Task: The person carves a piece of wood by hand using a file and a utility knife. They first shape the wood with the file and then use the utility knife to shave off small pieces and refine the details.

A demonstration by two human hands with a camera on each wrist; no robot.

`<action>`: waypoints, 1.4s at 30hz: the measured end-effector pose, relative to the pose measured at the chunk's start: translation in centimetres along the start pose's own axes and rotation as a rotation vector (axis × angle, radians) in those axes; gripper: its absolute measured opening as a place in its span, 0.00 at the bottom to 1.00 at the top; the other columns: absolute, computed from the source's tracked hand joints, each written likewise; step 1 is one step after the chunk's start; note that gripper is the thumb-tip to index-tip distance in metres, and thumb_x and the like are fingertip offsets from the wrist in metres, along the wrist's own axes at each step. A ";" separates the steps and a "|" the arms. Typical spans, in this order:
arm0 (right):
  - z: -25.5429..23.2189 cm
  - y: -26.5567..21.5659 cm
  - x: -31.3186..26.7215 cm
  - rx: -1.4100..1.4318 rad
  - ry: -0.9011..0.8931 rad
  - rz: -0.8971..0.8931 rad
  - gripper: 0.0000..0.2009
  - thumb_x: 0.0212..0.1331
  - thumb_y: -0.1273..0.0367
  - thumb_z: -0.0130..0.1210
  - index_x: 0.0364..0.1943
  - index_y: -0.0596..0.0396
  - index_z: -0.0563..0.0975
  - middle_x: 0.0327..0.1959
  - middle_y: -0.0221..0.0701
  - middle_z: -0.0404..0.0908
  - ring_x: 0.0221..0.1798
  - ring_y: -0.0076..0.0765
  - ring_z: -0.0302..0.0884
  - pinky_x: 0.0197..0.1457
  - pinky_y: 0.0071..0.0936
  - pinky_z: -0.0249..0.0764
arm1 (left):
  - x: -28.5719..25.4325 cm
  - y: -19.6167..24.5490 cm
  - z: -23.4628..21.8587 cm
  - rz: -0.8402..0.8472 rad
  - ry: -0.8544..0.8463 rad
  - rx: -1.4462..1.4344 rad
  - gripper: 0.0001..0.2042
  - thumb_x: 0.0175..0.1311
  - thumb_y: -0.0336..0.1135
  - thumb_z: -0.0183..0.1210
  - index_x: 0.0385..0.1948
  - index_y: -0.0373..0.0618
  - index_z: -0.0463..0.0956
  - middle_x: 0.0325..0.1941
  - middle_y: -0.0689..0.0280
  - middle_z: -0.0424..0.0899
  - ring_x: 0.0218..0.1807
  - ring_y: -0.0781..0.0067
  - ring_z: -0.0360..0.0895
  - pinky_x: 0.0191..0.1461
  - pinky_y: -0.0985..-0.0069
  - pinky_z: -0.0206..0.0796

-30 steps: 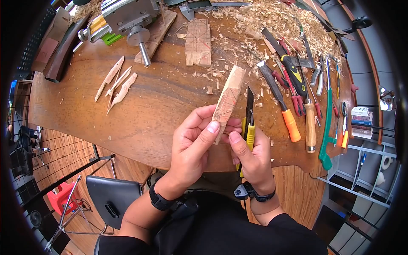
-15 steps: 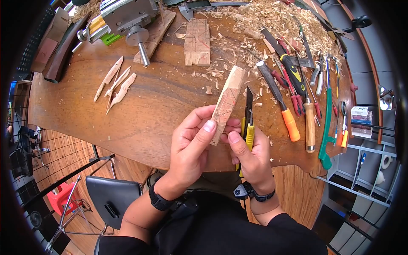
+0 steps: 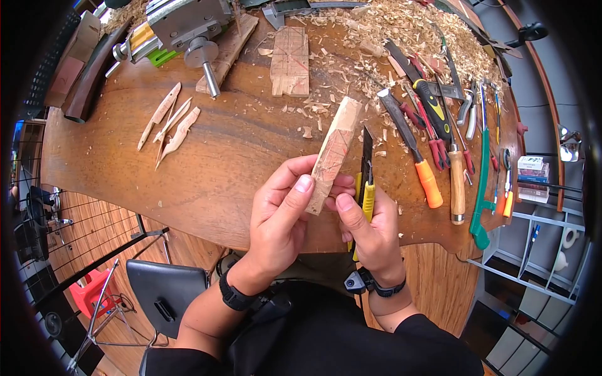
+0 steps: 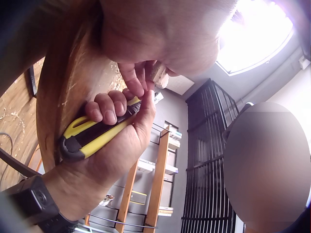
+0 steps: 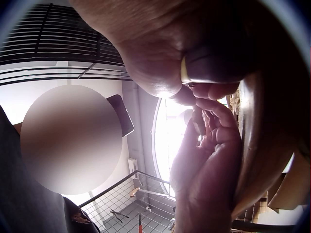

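Note:
My left hand (image 3: 276, 216) grips a narrow wooden block (image 3: 337, 147) near its lower end, the thumb along its left edge. Pencil and red lines cross the block's middle, and its pale upper end points up and slightly right. In my right hand (image 3: 376, 235) is a yellow-and-black utility knife (image 3: 369, 197), its dark blade (image 3: 367, 147) extended and pointing away from me beside the block. The right thumb is close to the block's lower end. In the left wrist view, right fingers curl round the knife handle (image 4: 90, 141).
Carved wooden pieces (image 3: 179, 131) lie at left on the table (image 3: 251, 169). Behind are a marked board (image 3: 290, 62) and a metal vise (image 3: 188, 28). Chisels, including an orange-handled one (image 3: 428, 185), and a green-handled tool (image 3: 484, 200) lie right, near heaped shavings (image 3: 407, 28).
The left thumb has slid a little left and up along the block. The block's lower end has turned slightly, showing more of its face. My right hand and the knife stay nearly still.

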State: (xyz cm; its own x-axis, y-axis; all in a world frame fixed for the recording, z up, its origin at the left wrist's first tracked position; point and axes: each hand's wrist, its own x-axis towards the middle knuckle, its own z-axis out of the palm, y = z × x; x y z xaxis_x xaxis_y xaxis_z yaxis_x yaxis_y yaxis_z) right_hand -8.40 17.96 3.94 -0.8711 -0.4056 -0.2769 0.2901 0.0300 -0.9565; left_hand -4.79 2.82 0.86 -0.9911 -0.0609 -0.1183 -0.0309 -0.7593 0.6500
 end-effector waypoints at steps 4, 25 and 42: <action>-0.1 0.2 0.0 0.003 -0.002 -0.007 0.15 0.74 0.66 0.57 0.53 0.68 0.76 0.46 0.36 0.85 0.52 0.30 0.86 0.56 0.25 0.79 | 0.0 0.0 0.0 -0.001 0.004 0.012 0.20 0.81 0.36 0.47 0.66 0.31 0.66 0.58 0.47 0.83 0.60 0.62 0.81 0.66 0.66 0.73; -0.3 1.0 -0.1 -0.055 0.058 -0.002 0.15 0.71 0.63 0.62 0.49 0.63 0.79 0.36 0.28 0.84 0.41 0.19 0.78 0.46 0.22 0.75 | 0.0 -0.1 0.4 0.047 0.032 0.074 0.19 0.74 0.27 0.58 0.63 0.32 0.69 0.54 0.55 0.85 0.59 0.68 0.82 0.65 0.69 0.73; -0.3 1.3 0.0 -0.081 0.068 -0.045 0.13 0.70 0.62 0.63 0.43 0.59 0.78 0.29 0.26 0.80 0.35 0.19 0.75 0.39 0.23 0.72 | 0.1 0.0 0.0 0.056 -0.053 0.061 0.23 0.69 0.22 0.62 0.64 0.33 0.67 0.55 0.54 0.85 0.56 0.70 0.83 0.62 0.71 0.76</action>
State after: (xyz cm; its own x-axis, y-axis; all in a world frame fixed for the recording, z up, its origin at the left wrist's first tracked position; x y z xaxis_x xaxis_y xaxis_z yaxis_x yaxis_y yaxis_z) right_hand -8.17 18.30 2.61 -0.9083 -0.3453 -0.2362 0.2191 0.0882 -0.9717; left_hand -4.91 2.85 0.87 -0.9969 -0.0665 -0.0417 0.0184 -0.7145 0.6994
